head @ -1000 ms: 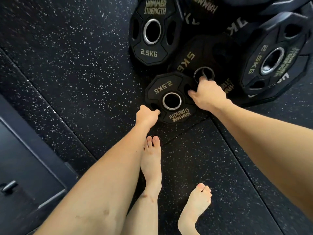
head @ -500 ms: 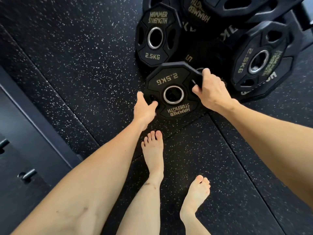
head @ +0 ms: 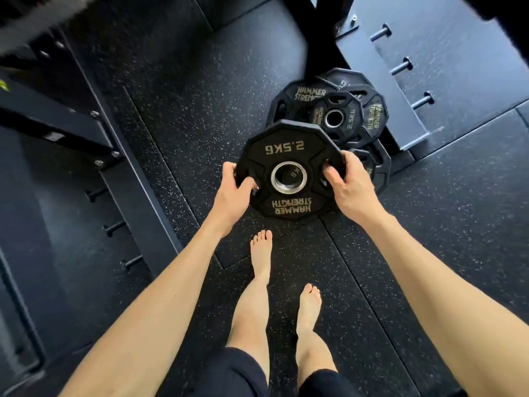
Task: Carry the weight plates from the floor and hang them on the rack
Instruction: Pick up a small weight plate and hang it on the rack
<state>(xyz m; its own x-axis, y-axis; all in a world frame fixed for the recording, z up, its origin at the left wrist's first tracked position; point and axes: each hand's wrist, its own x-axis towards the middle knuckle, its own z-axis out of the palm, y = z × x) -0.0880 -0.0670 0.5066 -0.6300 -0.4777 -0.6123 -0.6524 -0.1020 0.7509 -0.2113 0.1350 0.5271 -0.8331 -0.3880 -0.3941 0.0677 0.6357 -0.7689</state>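
Note:
A black 2.5 kg weight plate [head: 286, 150] with gold lettering and a steel centre ring is held flat in the air above the floor. My left hand [head: 233, 193] grips its left edge, thumb in a grip slot. My right hand [head: 347, 184] grips its right edge the same way. Behind it, a pile of black weight plates [head: 369, 110] lies on the speckled rubber floor, with another 2.5 kg plate [head: 335, 117] on top. More plates of the pile are partly hidden under my right hand.
A grey rack base with short pegs [head: 403, 65] stands at the upper right, beside the pile. On the left runs a dark frame with pegs [head: 114, 226] and bolted beams [head: 57, 121]. My bare feet [head: 262, 250] stand on the floor below the plate.
The 2.5 kg plate has been lifted off the floor and now hangs between both hands. My view has risen and pulled back, so the rack and the frame show.

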